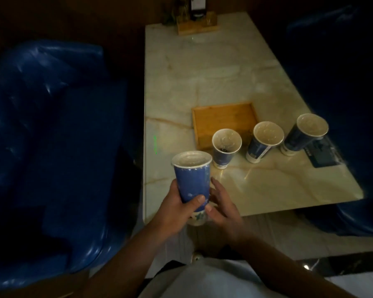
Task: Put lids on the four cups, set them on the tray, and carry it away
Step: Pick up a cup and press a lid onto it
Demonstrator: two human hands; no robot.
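My left hand grips the lower part of a blue paper cup held above the table's near left corner; a clear lid sits on its rim. My right hand touches the cup's base from the right, thumb against it and fingers spread loosely. Three more blue cups stand in a row on the table: the left cup, the middle cup and the right cup. Clear lids appear to sit on them. A wooden tray lies empty just behind them.
The marble table runs away from me. A dark card or menu lies by the right cup. A wooden holder with a plant and sign stands at the far end. Blue padded seats flank both sides.
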